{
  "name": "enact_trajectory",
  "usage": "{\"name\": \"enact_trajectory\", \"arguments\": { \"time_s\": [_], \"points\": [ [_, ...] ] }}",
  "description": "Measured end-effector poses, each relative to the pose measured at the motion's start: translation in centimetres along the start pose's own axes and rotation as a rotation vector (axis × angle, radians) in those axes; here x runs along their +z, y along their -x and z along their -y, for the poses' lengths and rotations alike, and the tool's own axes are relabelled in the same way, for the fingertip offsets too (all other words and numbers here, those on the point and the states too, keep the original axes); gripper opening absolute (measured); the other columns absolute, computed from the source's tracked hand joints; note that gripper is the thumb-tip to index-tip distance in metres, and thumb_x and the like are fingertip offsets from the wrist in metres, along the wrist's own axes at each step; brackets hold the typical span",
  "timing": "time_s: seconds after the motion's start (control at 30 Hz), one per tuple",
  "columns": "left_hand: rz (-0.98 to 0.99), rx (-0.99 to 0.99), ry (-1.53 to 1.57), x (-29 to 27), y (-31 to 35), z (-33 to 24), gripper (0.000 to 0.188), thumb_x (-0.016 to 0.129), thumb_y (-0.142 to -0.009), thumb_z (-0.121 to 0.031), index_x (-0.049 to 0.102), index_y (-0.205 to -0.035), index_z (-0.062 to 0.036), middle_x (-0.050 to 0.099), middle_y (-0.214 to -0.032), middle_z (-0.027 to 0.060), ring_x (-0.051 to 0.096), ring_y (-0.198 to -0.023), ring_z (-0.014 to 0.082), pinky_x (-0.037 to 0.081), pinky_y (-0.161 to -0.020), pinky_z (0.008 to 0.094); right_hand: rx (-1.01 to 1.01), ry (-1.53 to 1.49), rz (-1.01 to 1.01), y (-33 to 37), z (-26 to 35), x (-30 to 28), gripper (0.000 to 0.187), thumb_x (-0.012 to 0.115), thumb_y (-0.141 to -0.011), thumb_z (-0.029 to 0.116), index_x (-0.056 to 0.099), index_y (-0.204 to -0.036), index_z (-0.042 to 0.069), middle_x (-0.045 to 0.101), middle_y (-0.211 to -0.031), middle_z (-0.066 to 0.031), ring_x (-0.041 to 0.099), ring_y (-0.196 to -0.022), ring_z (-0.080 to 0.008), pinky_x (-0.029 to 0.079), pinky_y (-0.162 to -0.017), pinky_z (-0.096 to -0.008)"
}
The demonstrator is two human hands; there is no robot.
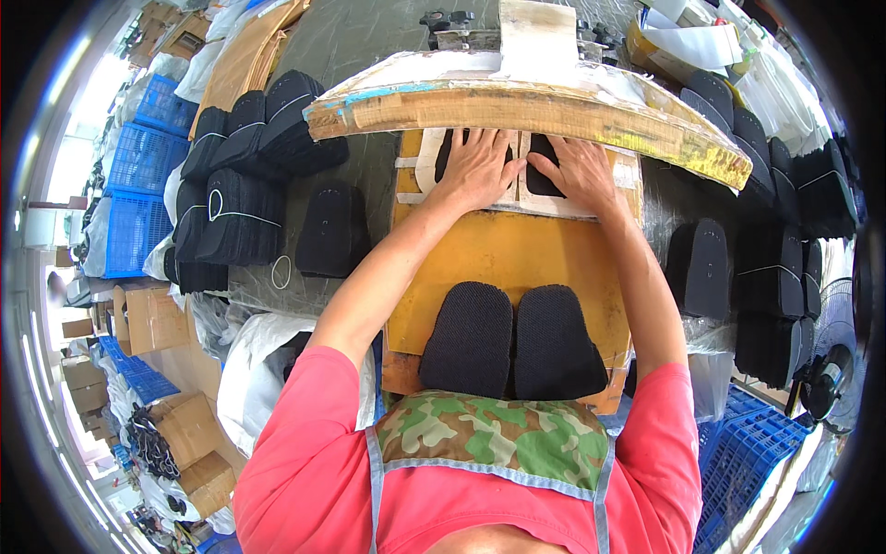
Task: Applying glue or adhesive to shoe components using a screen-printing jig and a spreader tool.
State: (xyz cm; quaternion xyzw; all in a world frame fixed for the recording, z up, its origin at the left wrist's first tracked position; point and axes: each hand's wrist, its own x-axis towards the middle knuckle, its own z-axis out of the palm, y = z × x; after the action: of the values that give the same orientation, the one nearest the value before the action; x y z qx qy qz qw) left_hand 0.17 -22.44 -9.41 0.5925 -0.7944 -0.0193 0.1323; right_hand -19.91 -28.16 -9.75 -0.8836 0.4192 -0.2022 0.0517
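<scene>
- Bench (pixel 369 55): grey, wrapped in wrinkled clear film, carrying a yellow board (pixel 498 258) with worn, chipped edges.
- Surroundings: blue plastic crates (pixel 138 175) and cardboard boxes (pixel 152 319) at left, a fan (pixel 831 369) at lower right.
- Stacked black soles (pixel 240 212) banded with white cord, left and right of the board.
- Press head (pixel 517 111): curved wooden slab, taped and scuffed, over the far board edge.
- Left hand (pixel 478 166): open, flat on a black insert (pixel 448 152) seated in a pale template (pixel 526 198).
- Right hand (pixel 581 171): open, fingers spread on second black insert (pixel 540 171).
- Two textured black sole pieces (pixel 512 342), rounded, side by side at near board edge.
</scene>
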Motion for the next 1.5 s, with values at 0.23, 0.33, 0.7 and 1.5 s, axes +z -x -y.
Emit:
{"name": "enact_trajectory", "arguments": {
  "time_s": [0.23,0.33,0.7,1.5],
  "points": [
    [-0.047,-0.038,0.064,-0.9,-1.4,2.0,0.055,0.042,-0.099,-0.040,0.042,-0.141,-0.0033,0.046,-0.142,0.0191,0.040,-0.132,0.0341,0.023,-0.111,0.0507,-0.045,-0.023,-0.100,-0.1,0.0,0.0,0.062,0.056,-0.091,0.052,0.055,-0.129,0.004,0.064,-0.118,-0.0186,0.057,-0.113,-0.0338,0.036,-0.100,-0.0474],
    [0.059,-0.079,0.020,-0.4,-1.4,2.3,0.057,0.036,-0.101,-0.041,0.040,-0.144,-0.0036,0.045,-0.144,0.0176,0.038,-0.136,0.0309,0.020,-0.114,0.0478,0.059,-0.027,-0.036,-0.1,0.0,-0.1,0.060,0.059,-0.090,0.051,0.056,-0.127,0.004,0.062,-0.120,-0.0194,0.056,-0.114,-0.0342,0.036,-0.100,-0.0486],
    [-0.144,-0.092,-0.081,0.1,-0.4,1.9,0.059,0.044,-0.099,-0.040,0.041,-0.142,0.0007,0.043,-0.144,0.0210,0.033,-0.137,0.0359,0.023,-0.112,0.0498,-0.009,0.062,-0.135,0.8,0.0,0.1,0.069,0.055,-0.092,0.056,0.046,-0.139,0.006,0.055,-0.131,-0.0188,0.049,-0.123,-0.0324,0.031,-0.105,-0.0489],
    [-0.117,-0.182,-0.023,0.1,0.9,2.3,0.060,0.040,-0.101,-0.037,0.032,-0.145,0.0026,0.032,-0.150,0.0240,0.025,-0.141,0.0406,0.017,-0.117,0.0501,0.017,0.045,-0.013,1.5,-0.4,-0.5,0.061,0.054,-0.094,0.049,0.048,-0.138,0.007,0.052,-0.138,-0.0156,0.042,-0.132,-0.0310,0.026,-0.109,-0.0474]
  ]
}}
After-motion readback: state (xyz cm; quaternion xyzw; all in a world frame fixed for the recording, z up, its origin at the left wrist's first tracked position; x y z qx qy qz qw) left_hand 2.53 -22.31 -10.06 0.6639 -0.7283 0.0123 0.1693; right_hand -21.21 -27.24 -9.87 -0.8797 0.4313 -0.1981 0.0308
